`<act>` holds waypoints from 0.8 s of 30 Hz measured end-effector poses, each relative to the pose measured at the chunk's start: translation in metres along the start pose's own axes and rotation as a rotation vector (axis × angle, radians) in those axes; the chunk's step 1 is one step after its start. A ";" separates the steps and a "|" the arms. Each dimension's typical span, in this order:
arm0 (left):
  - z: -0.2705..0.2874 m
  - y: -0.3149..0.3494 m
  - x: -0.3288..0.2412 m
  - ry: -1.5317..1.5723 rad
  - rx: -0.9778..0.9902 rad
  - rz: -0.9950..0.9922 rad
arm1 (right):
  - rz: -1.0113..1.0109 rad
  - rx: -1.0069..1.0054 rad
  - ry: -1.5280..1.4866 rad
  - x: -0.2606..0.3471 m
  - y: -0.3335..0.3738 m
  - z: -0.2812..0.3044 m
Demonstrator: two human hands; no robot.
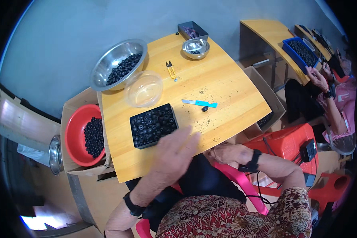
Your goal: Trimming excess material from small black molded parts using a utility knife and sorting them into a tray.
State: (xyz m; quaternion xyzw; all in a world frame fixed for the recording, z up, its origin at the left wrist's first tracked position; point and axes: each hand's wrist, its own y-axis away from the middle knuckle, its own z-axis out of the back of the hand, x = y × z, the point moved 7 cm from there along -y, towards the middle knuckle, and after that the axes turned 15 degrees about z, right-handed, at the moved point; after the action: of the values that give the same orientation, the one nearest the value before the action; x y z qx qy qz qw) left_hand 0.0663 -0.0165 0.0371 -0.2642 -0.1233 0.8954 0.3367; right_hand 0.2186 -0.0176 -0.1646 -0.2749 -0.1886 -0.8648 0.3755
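Filled so far: the square black plastic tray (133, 131), just ahead of the left hand (176, 152), is packed nearly to its rim with dark, round, berry-like fruits (152, 123); this portion looks well along.
Left over: plenty of fruit sits in other containers, and one loose dark fruit (204, 108) lies on the table ahead of the hands, so the work as a whole seems unfinished.
Left hand: flat, fingers extended and blurred, over the tray's near right corner; whether it touches is unclear.
Right hand: low by the table edge, to the right of the left hand; its fingertips are hidden, so I cannot tell whether they pinch anything.
Wide shiny steel bowl (111, 56): far ahead-left of the left hand, partly filled with fruit.
Round red plastic basin (76, 137): well left of the left hand, also holding fruit.
Clear round plastic bowl (144, 89): beyond the tray, no fruit visible inside.
Small steel bowl (196, 56): far ahead of both hands, a few dark bits inside.
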 end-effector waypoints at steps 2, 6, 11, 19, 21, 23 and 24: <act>0.025 -0.009 0.020 0.036 -0.088 0.137 | 0.047 0.184 -0.134 0.034 -0.009 0.027; 0.049 -0.014 0.060 0.072 -0.196 0.284 | 0.145 0.561 -0.408 0.097 0.012 0.068; 0.014 -0.026 0.038 0.028 -0.127 0.168 | 0.051 -0.400 -0.620 0.056 -0.012 0.182; -0.085 -0.076 0.000 -0.253 -0.062 0.182 | -0.082 -0.414 0.181 -0.012 -0.057 0.203; -0.099 -0.083 0.007 -0.301 -0.049 0.193 | -0.096 -0.404 0.177 -0.017 -0.060 0.202; -0.107 -0.088 0.014 -0.328 -0.072 0.164 | -0.111 -0.396 0.173 -0.020 -0.064 0.203; -0.110 -0.090 0.014 -0.328 -0.070 0.155 | -0.100 -0.362 0.185 -0.023 -0.066 0.202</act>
State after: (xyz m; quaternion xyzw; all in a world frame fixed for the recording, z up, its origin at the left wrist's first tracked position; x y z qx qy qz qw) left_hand 0.1672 0.0647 -0.0240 -0.1348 -0.1870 0.9449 0.2324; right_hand 0.2493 0.1456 -0.0297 -0.2473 -0.0084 -0.9237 0.2924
